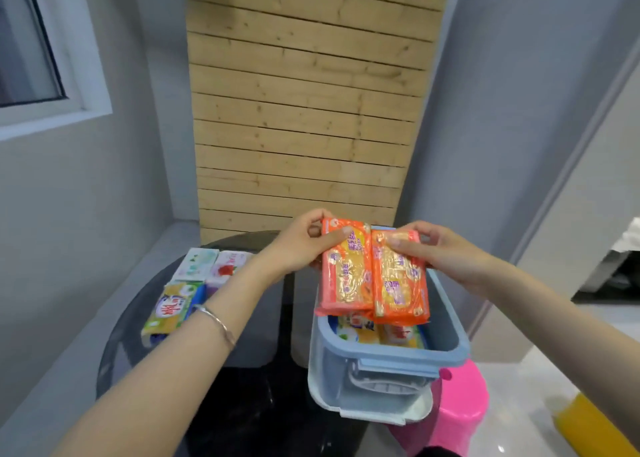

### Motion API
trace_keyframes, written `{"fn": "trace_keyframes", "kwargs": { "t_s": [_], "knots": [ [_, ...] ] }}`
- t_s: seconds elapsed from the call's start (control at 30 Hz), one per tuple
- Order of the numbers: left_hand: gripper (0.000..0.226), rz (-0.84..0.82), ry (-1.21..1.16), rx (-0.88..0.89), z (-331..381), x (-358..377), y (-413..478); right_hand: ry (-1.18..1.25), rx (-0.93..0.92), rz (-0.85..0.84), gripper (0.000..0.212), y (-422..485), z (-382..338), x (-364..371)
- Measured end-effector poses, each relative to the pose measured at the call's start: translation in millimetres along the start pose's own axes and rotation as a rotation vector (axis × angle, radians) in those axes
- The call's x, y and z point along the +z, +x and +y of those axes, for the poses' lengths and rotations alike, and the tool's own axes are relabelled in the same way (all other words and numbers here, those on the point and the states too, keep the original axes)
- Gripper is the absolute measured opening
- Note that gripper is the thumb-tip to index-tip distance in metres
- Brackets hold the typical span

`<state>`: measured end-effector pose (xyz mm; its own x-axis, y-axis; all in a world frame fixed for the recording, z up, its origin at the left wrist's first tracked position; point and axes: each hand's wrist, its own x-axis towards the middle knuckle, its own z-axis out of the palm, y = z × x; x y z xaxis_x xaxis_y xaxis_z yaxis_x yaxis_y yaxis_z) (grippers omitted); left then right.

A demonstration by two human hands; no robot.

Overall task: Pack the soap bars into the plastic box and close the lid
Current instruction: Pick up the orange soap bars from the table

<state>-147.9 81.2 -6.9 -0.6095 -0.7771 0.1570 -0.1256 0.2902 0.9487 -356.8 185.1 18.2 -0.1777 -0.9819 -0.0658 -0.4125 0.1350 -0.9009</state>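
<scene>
Two orange-wrapped soap bars hang side by side over the open blue plastic box (446,347). My left hand (298,248) pinches the top of the left orange bar (344,273). My right hand (440,252) pinches the top of the right orange bar (400,280). Inside the box lie more wrapped bars (377,333), partly hidden by the two held ones. On the dark round table (263,404) to the left lie a yellow-green soap bar (173,309), a white-green soap bar (195,264) and a white-red soap bar (228,266).
A pale lid (374,408) lies under the box's near end, over the table's edge. A pink stool (460,408) stands at the right below the table. A wooden slat panel (304,110) leans against the far wall. A yellow object (588,425) lies on the floor.
</scene>
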Motion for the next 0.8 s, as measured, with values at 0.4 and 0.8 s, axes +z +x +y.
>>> {"fn": "trace_keyframes", "kwargs": {
  "t_s": [0.4,0.8],
  "knots": [
    [0.025,-0.257,0.266,0.027,-24,29,15,-0.058,-0.062,-0.077,0.028,1,62,-13],
    [0.037,-0.344,0.860,0.008,-35,27,20,-0.591,-0.173,-0.029,0.014,14,77,-1]
  ]
}}
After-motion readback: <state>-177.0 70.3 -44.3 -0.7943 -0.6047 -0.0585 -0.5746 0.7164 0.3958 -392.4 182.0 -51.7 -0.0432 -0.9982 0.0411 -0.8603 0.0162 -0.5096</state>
